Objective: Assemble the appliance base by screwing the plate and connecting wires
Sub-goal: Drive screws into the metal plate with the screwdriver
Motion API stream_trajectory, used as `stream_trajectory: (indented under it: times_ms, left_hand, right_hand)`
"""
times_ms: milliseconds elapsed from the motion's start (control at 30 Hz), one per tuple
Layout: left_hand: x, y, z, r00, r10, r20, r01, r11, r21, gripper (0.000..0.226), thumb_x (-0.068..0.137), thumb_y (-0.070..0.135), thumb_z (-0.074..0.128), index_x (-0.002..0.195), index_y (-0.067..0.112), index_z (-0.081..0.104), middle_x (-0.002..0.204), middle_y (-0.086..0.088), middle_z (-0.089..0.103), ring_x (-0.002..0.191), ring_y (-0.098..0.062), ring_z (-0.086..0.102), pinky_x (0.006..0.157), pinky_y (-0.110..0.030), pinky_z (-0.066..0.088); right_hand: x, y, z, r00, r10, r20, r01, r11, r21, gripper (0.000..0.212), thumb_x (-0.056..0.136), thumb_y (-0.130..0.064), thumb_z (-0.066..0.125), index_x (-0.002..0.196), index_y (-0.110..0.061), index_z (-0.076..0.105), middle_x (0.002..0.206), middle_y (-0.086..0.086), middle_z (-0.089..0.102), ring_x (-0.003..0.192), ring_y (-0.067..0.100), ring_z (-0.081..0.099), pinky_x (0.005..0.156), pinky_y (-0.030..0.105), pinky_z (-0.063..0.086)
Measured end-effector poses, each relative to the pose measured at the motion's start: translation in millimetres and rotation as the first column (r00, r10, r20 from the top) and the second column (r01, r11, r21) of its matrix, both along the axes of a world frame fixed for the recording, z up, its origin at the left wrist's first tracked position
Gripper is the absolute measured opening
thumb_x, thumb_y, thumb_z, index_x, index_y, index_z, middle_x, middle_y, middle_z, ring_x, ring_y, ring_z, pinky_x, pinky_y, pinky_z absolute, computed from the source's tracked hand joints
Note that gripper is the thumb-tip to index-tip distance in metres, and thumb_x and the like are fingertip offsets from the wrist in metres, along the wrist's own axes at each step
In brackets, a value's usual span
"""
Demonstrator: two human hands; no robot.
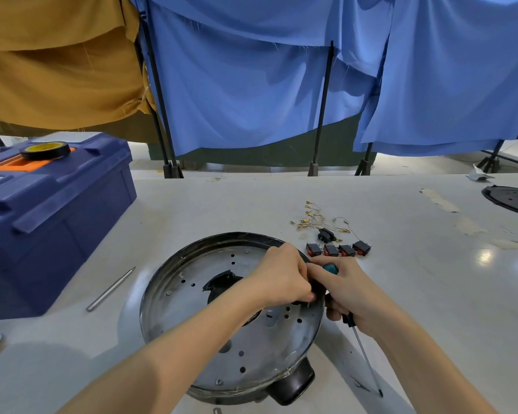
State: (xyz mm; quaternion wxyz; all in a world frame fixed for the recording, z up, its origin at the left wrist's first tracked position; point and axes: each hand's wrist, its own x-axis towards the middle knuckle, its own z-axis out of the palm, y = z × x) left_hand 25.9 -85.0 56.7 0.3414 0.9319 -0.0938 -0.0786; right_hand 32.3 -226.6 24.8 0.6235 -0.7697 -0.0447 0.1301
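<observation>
A round appliance base (192,312) with a perforated metal plate lies on the table in front of me. My left hand (281,276) reaches across the plate and curls its fingers round a small black part at the base's right rim. My right hand (347,291) holds a screwdriver (362,348) with a teal and black handle, its shaft pointing back toward me and down at the table. The two hands touch at the rim. What sits between the fingers is mostly hidden.
Several black and red rocker switches (338,250) and a bundle of thin wires (314,219) lie beyond the base. A metal rod (111,289) lies left of it. A blue toolbox (45,216) with a tape roll (45,150) stands at left. Another dark plate (512,200) sits far right.
</observation>
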Motion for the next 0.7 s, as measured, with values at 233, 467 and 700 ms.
stream_trajectory:
  times_ms: [233,467,700]
  left_hand:
    - [1,-1,-1,0.997,-0.01,-0.071,0.01,1.0,-0.001,0.033,0.071,0.003,0.07,0.046,0.018,0.053,0.05,0.002,0.048,0.053,-0.011,0.045,0.055,-0.021,0.038]
    - [-2,-5,-5,0.998,0.04,-0.037,-0.041,0.999,-0.035,0.024,0.07,-0.001,0.065,0.051,0.01,0.054,0.054,-0.006,0.047,0.055,-0.017,0.042,0.053,-0.027,0.037]
    - [-3,-5,-11,0.998,0.05,0.025,-0.049,0.998,-0.031,0.036,0.07,0.003,0.067,0.044,0.018,0.049,0.05,0.0,0.048,0.05,-0.01,0.043,0.049,-0.021,0.037]
  right_hand:
    - [0,1,-1,1.0,-0.027,0.008,0.027,1.0,0.005,0.023,0.099,-0.017,0.054,0.087,-0.006,0.071,0.052,0.006,0.043,0.029,0.011,0.03,0.035,0.019,0.03]
    - [-1,3,0,0.999,-0.05,-0.006,0.05,0.998,0.04,0.022,0.099,-0.019,0.055,0.088,-0.008,0.071,0.049,0.006,0.043,0.029,0.011,0.03,0.035,0.02,0.029]
    - [-3,3,-1,0.999,-0.048,0.007,0.048,0.998,0.044,0.023,0.099,-0.021,0.056,0.085,-0.016,0.073,0.047,0.003,0.044,0.03,0.01,0.032,0.035,0.02,0.031]
